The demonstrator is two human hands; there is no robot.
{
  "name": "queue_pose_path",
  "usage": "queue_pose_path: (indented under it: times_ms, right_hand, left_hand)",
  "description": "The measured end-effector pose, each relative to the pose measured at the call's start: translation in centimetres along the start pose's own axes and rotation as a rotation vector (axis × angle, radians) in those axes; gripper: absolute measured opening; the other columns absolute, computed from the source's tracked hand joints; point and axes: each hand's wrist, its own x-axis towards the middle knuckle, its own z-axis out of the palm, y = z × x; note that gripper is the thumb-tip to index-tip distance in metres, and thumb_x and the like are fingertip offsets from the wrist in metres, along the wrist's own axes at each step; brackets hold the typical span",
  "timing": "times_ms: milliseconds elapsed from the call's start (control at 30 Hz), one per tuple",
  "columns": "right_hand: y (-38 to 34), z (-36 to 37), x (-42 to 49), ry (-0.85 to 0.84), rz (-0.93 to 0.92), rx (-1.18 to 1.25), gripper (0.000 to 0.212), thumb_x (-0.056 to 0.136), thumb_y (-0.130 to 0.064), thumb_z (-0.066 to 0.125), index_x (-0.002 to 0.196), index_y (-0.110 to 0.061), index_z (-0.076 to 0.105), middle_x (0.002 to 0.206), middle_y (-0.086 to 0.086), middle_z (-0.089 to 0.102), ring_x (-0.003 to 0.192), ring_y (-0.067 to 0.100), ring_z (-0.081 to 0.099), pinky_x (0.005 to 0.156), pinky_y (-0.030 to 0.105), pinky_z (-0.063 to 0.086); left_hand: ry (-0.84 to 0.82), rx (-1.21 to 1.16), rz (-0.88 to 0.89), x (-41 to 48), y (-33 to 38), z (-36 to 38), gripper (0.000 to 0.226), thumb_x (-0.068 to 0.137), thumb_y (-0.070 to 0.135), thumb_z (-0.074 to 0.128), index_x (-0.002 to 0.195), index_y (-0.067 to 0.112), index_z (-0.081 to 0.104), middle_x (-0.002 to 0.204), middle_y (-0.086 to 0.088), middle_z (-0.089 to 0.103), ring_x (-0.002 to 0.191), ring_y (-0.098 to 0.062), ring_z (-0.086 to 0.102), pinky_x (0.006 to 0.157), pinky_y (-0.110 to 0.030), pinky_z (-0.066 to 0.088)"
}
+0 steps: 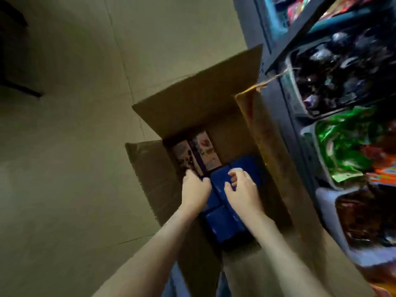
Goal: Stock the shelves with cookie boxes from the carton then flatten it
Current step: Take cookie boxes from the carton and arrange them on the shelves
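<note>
Cookie boxes (222,221) lie packed in the open carton (192,99) on the floor (75,146); our left hand (196,189) and right hand (243,190) clamp one blue box (218,185), which we fear may jam against neighbours or slip.

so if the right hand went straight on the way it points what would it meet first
The blue cookie box right under the right hand; it may already touch, depth is unclear.

Left hand (196,190), right hand (243,189) on boxes (225,224)
</note>
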Motion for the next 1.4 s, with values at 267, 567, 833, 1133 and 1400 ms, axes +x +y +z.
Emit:
queue_pose_path:
  times_ms: [267,567,833,1133,1400]
  right_hand:
    - [4.6,7.2,8.6,-0.105,0.031,-0.035,0.028,0.094,-0.008,0.049,0.122,-0.008,0.049,0.120,0.011,0.051,0.107,0.027,0.053,0.084,0.032,0.043]
    - [4.8,7.4,10.1,-0.077,0.010,-0.018,0.030,0.093,-0.007,0.048,0.123,-0.007,0.049,0.121,0.011,0.050,0.107,0.027,0.052,0.088,0.038,0.046]
    - [-2.2,-0.5,3.9,-0.012,0.007,0.099,0.029,0.095,-0.013,0.052,0.123,-0.018,0.048,0.128,0.001,0.049,0.109,0.012,0.051,0.083,0.023,0.041]
    - [-12.3,-17.0,-9.4,0.109,-0.139,0.180,0.037,0.092,-0.024,0.058,0.127,-0.018,0.048,0.122,-0.002,0.050,0.109,0.013,0.051,0.084,0.020,0.041]
    - [-18.2,-32.2,-25.4,0.215,-0.206,0.459,0.050,0.087,-0.039,0.062,0.131,-0.023,0.046,0.122,-0.004,0.059,0.110,0.010,0.056,0.088,0.026,0.049]
  left_hand:
    - [0.107,-0.091,-0.297,14.1,-1.6,6.6,0.090,0.086,0.038,0.064,0.146,0.002,0.008,0.148,-0.020,0.026,0.131,-0.036,0.038,0.105,-0.042,0.040]
    - [0.285,-0.074,-0.283,14.4,-1.5,7.3,0.065,0.090,0.019,0.061,0.139,0.003,0.021,0.139,-0.021,0.041,0.123,-0.036,0.048,0.095,-0.039,0.044]
    - [0.265,-0.331,-0.195,2.1,3.3,-0.1,0.034,0.092,0.021,0.052,0.120,0.006,0.041,0.118,-0.015,0.058,0.099,-0.030,0.059,0.081,-0.036,0.050]
    - [0.101,-0.573,0.213,-21.4,13.0,-8.7,0.014,0.088,0.024,0.057,0.099,0.028,0.050,0.094,0.012,0.063,0.084,-0.007,0.064,0.075,-0.031,0.056]
    - [0.080,-0.537,0.666,-41.2,19.9,-14.0,0.016,0.079,0.036,0.053,0.093,0.031,0.049,0.091,0.009,0.066,0.083,-0.012,0.065,0.078,-0.043,0.054]
